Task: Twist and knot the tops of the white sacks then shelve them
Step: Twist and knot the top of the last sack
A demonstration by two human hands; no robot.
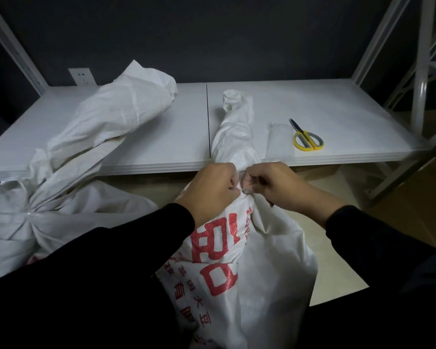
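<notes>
Where the sack (269, 260) bunches, the curled left hand (209, 188) and right hand (275, 187) apparently pinch its neck.

Printed sack (267, 285), bottom past lower edge

One head-worn camera looks forward and down, close over the left hand (209, 190) and right hand (278, 187), facing the shelf (337, 109).

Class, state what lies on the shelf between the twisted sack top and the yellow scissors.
A flat clear plastic packet, beside the scissors, shown in the head view.
</notes>
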